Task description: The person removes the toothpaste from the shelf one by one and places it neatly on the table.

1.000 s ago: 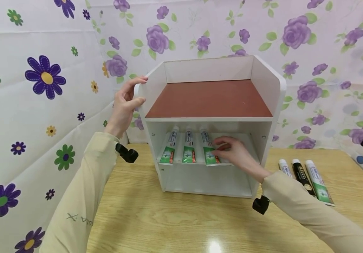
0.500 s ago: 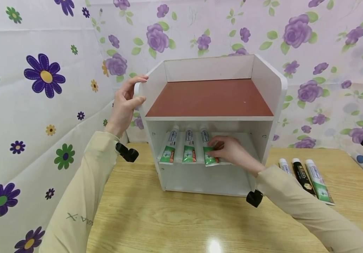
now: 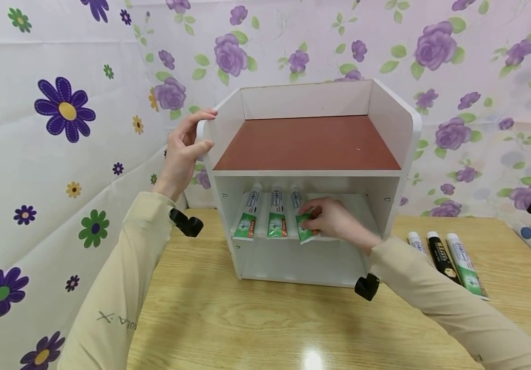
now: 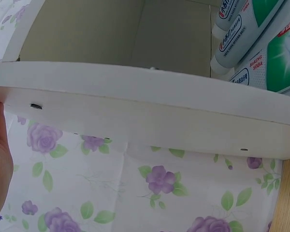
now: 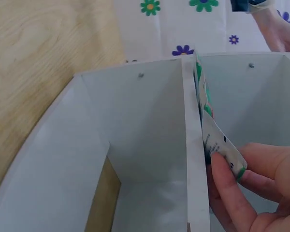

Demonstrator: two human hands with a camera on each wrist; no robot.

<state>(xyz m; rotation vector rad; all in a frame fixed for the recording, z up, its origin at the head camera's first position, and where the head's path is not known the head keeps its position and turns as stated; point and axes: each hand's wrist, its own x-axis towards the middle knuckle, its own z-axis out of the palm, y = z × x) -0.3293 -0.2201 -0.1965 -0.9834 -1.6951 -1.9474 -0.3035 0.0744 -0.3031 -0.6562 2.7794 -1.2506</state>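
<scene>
A small white shelf unit [image 3: 302, 146] with a reddish-brown top board stands on the table. My left hand [image 3: 183, 154] grips the upper edge of its left side panel, thumb on the near side. Three green-and-white toothpaste tubes lie side by side on the middle shelf, caps to the back: the left tube [image 3: 248, 213], the middle tube [image 3: 276, 213] and the right tube [image 3: 296, 199]. My right hand [image 3: 332, 218] pinches the right tube near its flat end, covering part of it. In the right wrist view, that tube's flat end [image 5: 221, 145] shows tilted between thumb and fingers.
Right of the unit, two white toothpaste tubes and a black toothpaste tube [image 3: 442, 257] lie on the wooden table [image 3: 256, 329], partly behind my right sleeve. A flowered cloth [image 3: 293, 41] hangs behind. The unit's lower compartment [image 3: 297, 262] lies below the tubes.
My right hand has moved slightly left with the right tube, which now lies at more of a slant, its cap end shifted left. The left hand keeps its place on the side panel.
</scene>
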